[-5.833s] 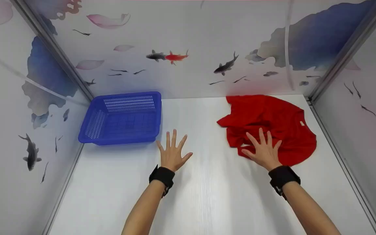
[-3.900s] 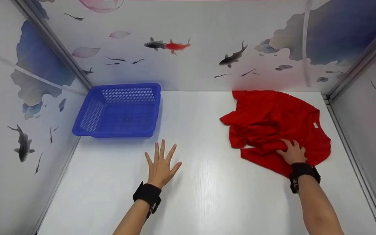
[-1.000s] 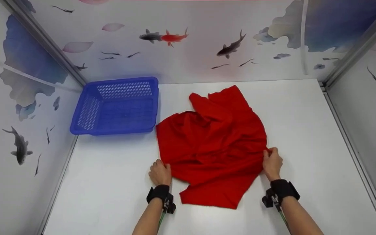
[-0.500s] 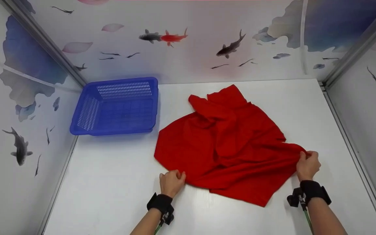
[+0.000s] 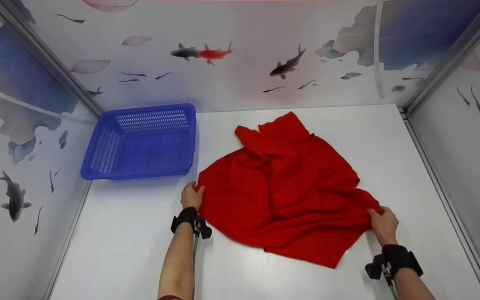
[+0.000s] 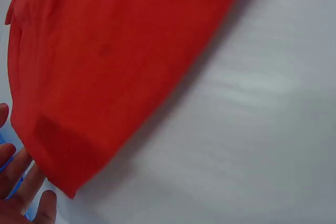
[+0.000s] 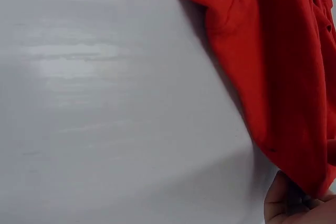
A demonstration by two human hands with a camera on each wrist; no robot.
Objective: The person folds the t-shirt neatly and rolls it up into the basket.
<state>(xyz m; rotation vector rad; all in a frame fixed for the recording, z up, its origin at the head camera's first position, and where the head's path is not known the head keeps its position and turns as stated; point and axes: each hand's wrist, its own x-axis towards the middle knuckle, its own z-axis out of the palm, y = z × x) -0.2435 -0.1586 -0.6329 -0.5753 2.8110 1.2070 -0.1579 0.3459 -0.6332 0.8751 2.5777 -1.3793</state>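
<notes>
A red T-shirt lies spread and creased over the middle of the white table, its sleeve ends pointing toward the back wall. At its left corner is my left hand; in the left wrist view the fingers reach to the cloth's edge, with the thumb apart from it. My right hand pinches the shirt's right corner, drawn out to a point. In the right wrist view, the cloth runs down into the right hand, partly cut off by the frame.
A blue plastic basket with slotted sides stands at the back left, close to the shirt's left side. Printed wall panels enclose the white table at the back and both sides.
The shirt has come from the right to the middle and been turned and spread. Lately my left hand went from its front edge to its left corner; my right keeps the right corner.
</notes>
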